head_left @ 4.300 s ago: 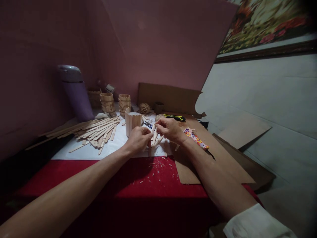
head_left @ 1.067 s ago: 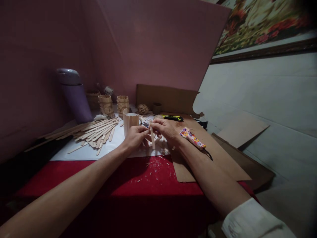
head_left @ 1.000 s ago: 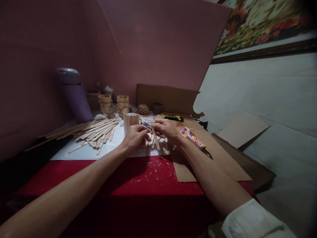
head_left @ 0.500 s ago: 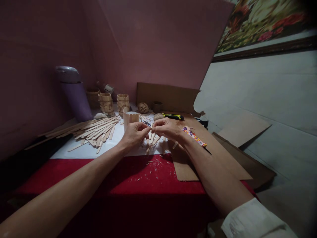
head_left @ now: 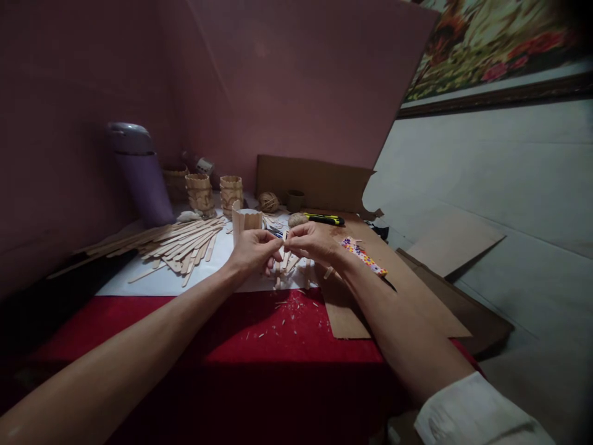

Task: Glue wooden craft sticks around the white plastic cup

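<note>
My left hand and my right hand meet fingertip to fingertip over the white sheet, both closed in a pinch. Whatever lies between the fingertips is too small to make out. Below and between them, several short pieces of craft stick lie on the sheet. Just behind my left hand stands a cup made of craft sticks, its wall taller on the left side. To the left, a loose fan of long craft sticks is spread out.
Two finished-looking stick cups, a purple thermos and a ball of twine stand at the back. A yellow-black utility knife and a flowery strip lie on cardboard at right. Shavings dot the red cloth.
Both hands stay pinched together at almost the same spot. The whole view has shifted very slightly, and the fingers have barely moved.
</note>
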